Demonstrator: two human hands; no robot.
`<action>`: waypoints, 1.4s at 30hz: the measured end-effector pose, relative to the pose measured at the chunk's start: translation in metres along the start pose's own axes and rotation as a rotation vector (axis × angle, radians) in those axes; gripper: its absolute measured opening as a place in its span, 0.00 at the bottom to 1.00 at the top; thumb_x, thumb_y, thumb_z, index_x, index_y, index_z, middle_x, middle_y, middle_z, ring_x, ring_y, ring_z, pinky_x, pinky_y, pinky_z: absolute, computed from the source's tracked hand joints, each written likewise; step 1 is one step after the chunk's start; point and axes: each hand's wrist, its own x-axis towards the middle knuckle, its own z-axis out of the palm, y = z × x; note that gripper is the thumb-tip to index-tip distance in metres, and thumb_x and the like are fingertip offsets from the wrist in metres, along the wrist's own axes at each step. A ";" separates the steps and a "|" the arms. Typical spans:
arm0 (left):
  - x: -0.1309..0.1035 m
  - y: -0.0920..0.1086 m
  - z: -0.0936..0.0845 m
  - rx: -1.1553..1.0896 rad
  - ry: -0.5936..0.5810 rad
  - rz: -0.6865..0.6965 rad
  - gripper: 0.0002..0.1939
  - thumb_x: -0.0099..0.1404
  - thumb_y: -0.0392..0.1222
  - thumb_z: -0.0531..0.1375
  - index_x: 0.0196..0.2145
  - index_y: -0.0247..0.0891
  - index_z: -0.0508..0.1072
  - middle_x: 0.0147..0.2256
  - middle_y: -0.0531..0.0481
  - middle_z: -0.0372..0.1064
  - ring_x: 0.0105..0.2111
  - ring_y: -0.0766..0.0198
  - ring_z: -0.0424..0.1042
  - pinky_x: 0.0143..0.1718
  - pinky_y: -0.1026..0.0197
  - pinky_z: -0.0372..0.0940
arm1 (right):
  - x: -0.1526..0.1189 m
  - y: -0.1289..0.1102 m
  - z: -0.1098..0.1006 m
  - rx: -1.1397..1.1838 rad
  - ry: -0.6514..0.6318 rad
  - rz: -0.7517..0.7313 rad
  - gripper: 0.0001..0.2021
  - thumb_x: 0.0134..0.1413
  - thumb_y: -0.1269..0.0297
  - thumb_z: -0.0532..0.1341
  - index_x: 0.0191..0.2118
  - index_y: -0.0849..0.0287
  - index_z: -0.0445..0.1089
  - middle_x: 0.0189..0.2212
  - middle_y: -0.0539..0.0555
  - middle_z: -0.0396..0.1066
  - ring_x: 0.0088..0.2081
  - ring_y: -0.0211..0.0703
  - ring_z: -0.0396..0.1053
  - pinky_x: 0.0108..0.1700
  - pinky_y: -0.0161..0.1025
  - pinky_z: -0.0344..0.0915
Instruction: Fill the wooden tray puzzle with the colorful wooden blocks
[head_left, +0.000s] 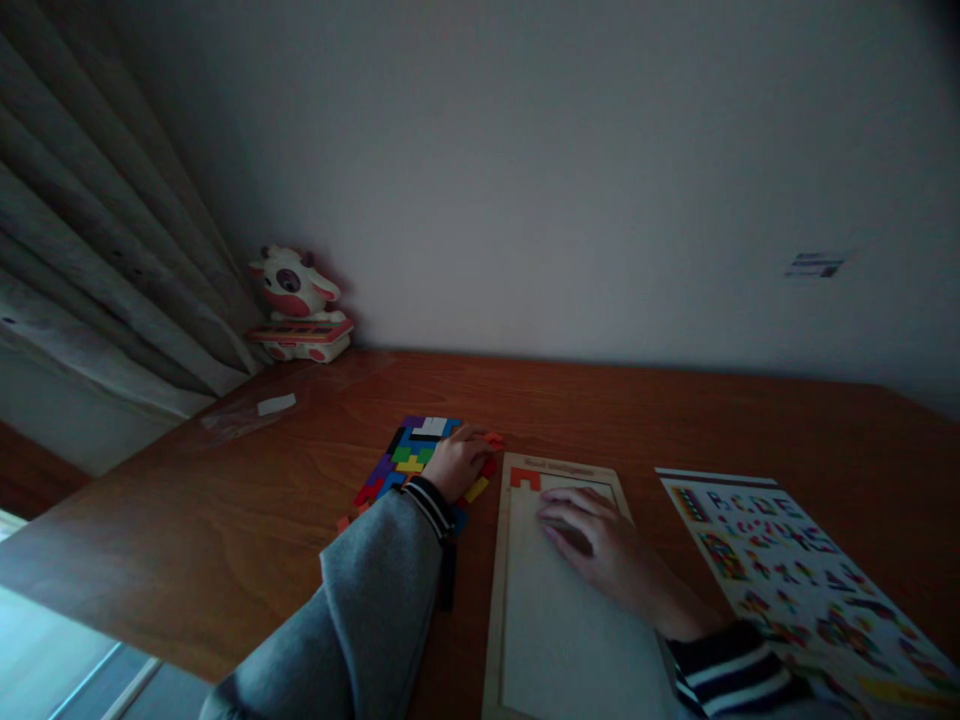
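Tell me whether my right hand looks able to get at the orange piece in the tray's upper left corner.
Probably yes: the right hand is over the wooden tray, fingertips close to the orange piece, and nothing visible blocks the way.

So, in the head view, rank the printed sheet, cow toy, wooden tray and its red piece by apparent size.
1. Wooden tray and printed sheet: too close to rank, both cut off.
2. Cow toy.
3. Red piece.
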 end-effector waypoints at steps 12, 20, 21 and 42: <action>0.002 -0.003 -0.004 -0.037 -0.020 0.039 0.12 0.68 0.34 0.57 0.46 0.41 0.77 0.49 0.46 0.72 0.47 0.61 0.74 0.50 0.57 0.71 | 0.000 0.000 0.002 -0.013 0.014 0.017 0.09 0.61 0.66 0.59 0.45 0.53 0.74 0.48 0.55 0.73 0.51 0.46 0.69 0.54 0.48 0.67; 0.001 -0.006 -0.004 -0.004 -0.010 0.051 0.12 0.68 0.35 0.57 0.46 0.41 0.77 0.49 0.46 0.73 0.46 0.61 0.75 0.50 0.58 0.71 | 0.000 -0.003 -0.001 -0.012 0.021 0.019 0.09 0.61 0.68 0.59 0.44 0.53 0.74 0.47 0.54 0.73 0.51 0.46 0.70 0.54 0.48 0.67; 0.000 -0.005 -0.004 0.001 -0.005 0.064 0.13 0.68 0.35 0.57 0.47 0.41 0.77 0.49 0.46 0.73 0.46 0.61 0.75 0.50 0.58 0.71 | 0.000 -0.003 -0.002 -0.013 0.022 0.020 0.09 0.60 0.68 0.60 0.44 0.53 0.74 0.47 0.54 0.73 0.50 0.46 0.70 0.54 0.48 0.67; -0.007 0.003 -0.009 0.069 0.032 0.207 0.15 0.69 0.31 0.53 0.51 0.36 0.71 0.45 0.43 0.75 0.44 0.61 0.76 0.47 0.58 0.73 | 0.002 -0.002 -0.001 -0.003 0.047 0.015 0.10 0.61 0.69 0.58 0.46 0.53 0.73 0.45 0.54 0.74 0.49 0.46 0.71 0.52 0.48 0.68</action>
